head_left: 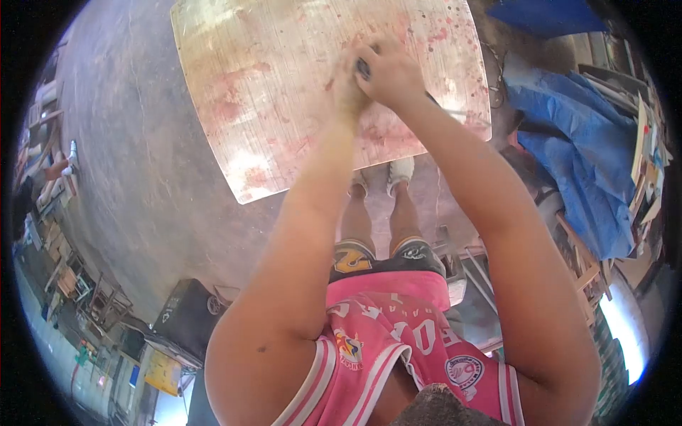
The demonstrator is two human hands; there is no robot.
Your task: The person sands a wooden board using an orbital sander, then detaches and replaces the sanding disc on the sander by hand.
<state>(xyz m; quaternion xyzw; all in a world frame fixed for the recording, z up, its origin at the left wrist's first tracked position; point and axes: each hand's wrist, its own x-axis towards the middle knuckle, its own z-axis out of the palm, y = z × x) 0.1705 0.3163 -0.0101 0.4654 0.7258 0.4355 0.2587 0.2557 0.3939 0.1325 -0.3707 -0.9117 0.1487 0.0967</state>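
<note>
Both of my hands are close together over a pale tabletop (284,92) with wood-like streaks and reddish stains. My right hand (395,77) is closed, fingers curled, beside a small dark rounded piece (364,69); what this belongs to is not clear. My left hand (349,89) is smeared by motion, just left of the right hand and partly behind it. Its fingers do not show clearly. Whether the two hands share one object is hidden. A dark band (431,98) circles my right wrist.
A crumpled blue tarp (579,149) covers things at the right, with wooden boards (643,142) beside it. At the lower left stand a black case-like object (186,312) and a yellow container (163,371). Wood pieces (67,277) lie along the left edge of the concrete floor (121,142).
</note>
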